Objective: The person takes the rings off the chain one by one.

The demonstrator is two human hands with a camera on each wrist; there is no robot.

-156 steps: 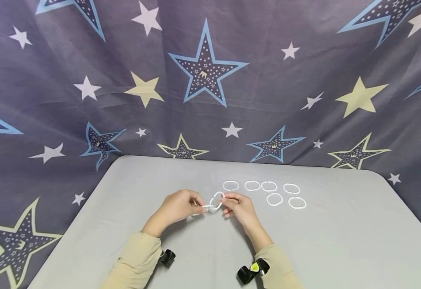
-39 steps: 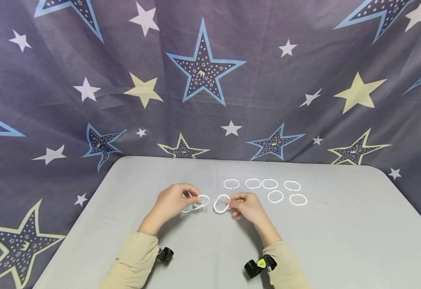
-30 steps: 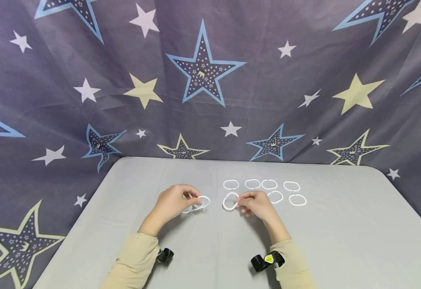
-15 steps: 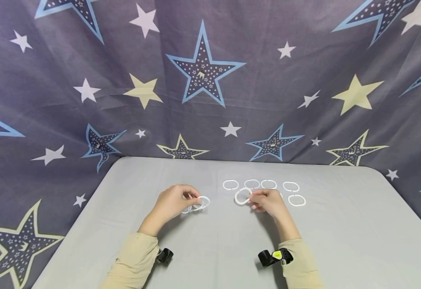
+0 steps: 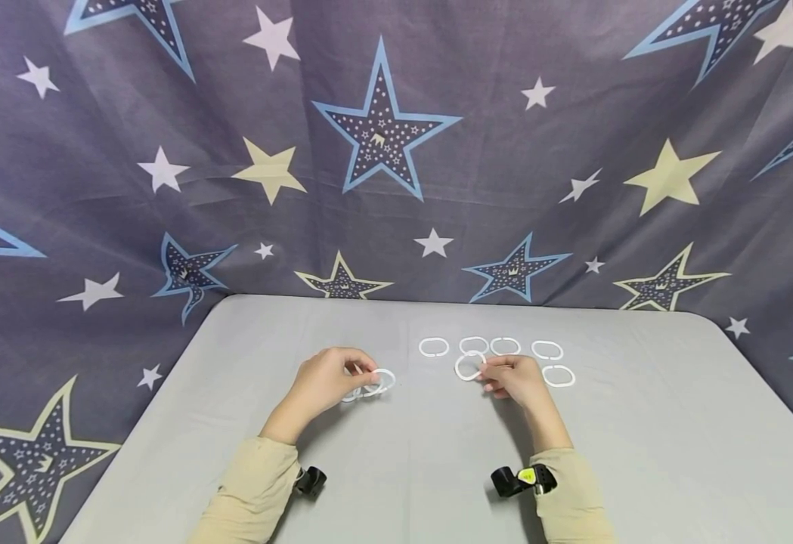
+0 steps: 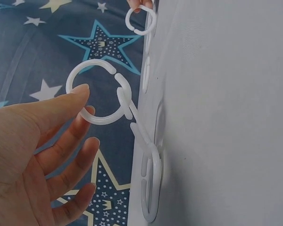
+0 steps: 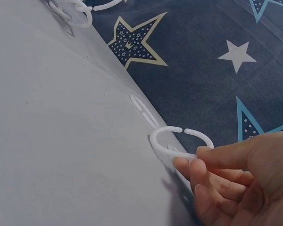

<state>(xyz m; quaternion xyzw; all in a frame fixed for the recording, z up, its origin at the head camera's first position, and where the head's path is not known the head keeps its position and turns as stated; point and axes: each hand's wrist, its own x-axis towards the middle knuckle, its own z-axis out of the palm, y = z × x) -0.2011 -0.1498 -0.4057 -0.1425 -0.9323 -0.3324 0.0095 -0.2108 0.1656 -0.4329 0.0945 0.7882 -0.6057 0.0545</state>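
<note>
My left hand (image 5: 333, 378) pinches a white oval plastic chain link (image 6: 96, 62) between thumb and index finger, the other fingers loosely bent. From that link a short chain of similar links (image 6: 156, 183) hangs down to the tabletop. Further right, my right hand (image 5: 515, 378) pinches a single separate link (image 7: 153, 140) by its edge; a small gap shows in its side. In the head view this link (image 5: 456, 366) overlaps the loose links behind it, and the right hand covers one loose link.
Several loose white links lie toward the back right of the grey table (image 5: 410, 468), among them a leftmost link (image 5: 433, 338) and a front right link (image 5: 559, 367). A star-patterned curtain (image 5: 382, 227) rises behind the table's far edge.
Over five seconds ago both hands were together at two joined links. Since then they parted, and the right hand moved rightward with a separate link toward the loose ones. Recently the left hand stayed put.
</note>
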